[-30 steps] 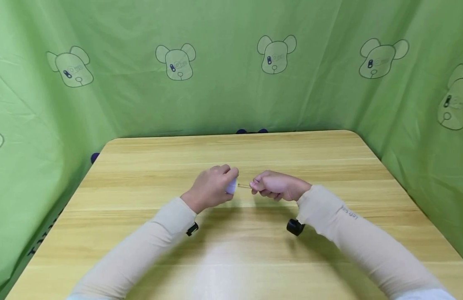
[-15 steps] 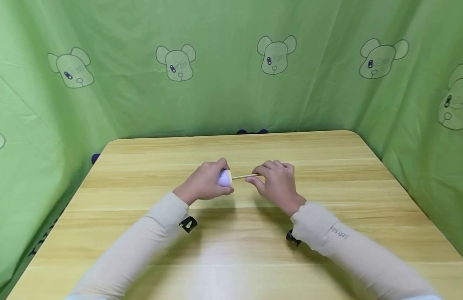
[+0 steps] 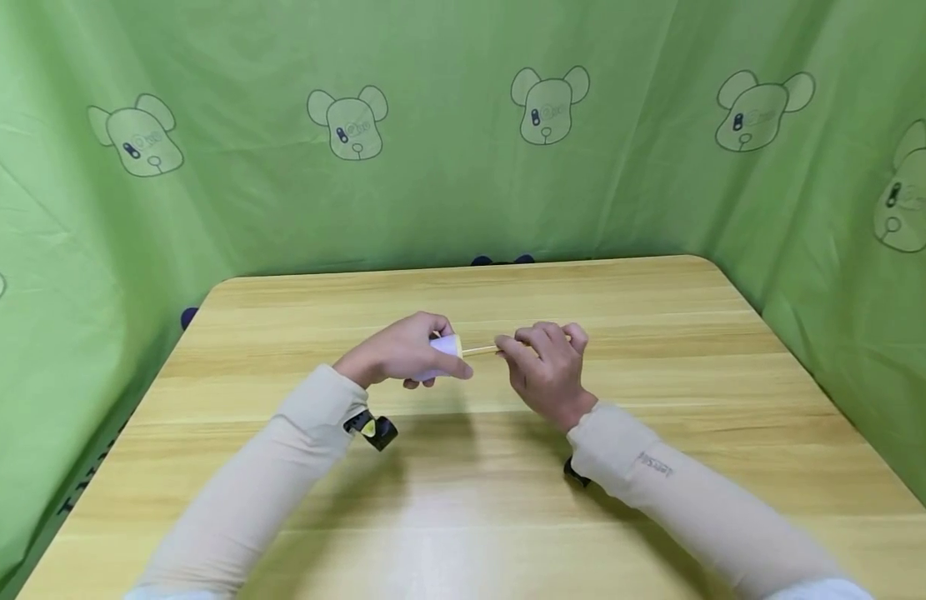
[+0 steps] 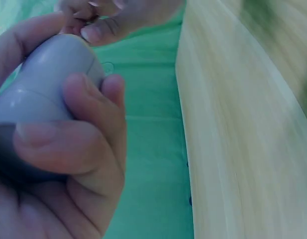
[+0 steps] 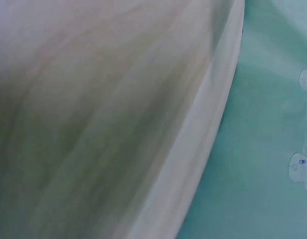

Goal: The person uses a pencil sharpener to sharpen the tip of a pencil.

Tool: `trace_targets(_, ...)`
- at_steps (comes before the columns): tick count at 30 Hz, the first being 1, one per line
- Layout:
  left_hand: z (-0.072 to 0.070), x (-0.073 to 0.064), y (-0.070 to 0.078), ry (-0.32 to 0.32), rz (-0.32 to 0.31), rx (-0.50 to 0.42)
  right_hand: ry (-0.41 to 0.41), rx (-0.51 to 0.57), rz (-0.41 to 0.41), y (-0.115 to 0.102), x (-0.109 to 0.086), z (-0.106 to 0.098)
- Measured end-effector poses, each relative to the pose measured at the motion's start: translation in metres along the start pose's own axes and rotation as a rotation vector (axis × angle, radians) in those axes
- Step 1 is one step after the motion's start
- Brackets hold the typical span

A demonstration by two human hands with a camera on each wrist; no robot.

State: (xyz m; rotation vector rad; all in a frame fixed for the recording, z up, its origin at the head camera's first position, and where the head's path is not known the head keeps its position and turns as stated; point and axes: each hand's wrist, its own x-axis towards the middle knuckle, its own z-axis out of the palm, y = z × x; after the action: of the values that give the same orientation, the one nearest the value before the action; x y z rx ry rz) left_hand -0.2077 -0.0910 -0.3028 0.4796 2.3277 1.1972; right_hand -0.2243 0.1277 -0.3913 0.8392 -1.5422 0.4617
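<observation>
My left hand (image 3: 402, 354) grips a lavender, rounded, cylinder-like thing (image 3: 446, 343) with a yellow rim, turned toward the right hand above the table. In the left wrist view its smooth body (image 4: 51, 69) narrows at a waist, and the near end is dark. From the yellow-rimmed end a thin yellowish stick (image 3: 480, 350) runs across to my right hand (image 3: 545, 367), which pinches its other end between thumb and fingers. Part of the stick is hidden by those fingers. The right wrist view shows neither the hand nor the stick.
Both hands are over a light wood-grain table (image 3: 447, 500) with rounded far corners. A green curtain (image 3: 463, 192) with printed bear heads surrounds its back and sides. Black wrist cameras (image 3: 372, 429) hang below the sleeves.
The right hand has turned from palm-side grip to fingers-over pinch and brought the stick up to the yellow-rimmed end. The left hand has shifted slightly left and rolled, showing more of the lavender thing.
</observation>
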Motion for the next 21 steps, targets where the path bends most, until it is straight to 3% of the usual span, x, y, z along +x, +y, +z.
trace_targets(4, 0.003, 0.001, 0.000, -0.013, -0.022, -0.024, 0.024, 0.011, -0.019, 0.003, -0.004, 0.004)
trace_targets(9, 0.008, 0.000, -0.005, 0.017, -0.046, 0.012, 0.045, 0.010, -0.040, 0.000, -0.001, 0.008)
trace_targets(13, 0.009, 0.001, -0.008, 0.064, -0.026, 0.078, -0.013, 0.006, -0.023, -0.003, 0.002, 0.008)
trace_targets(21, 0.015, 0.007, -0.012, 0.196, 0.106, 0.303, -0.197, -0.008, 0.117, -0.008, 0.007, 0.001)
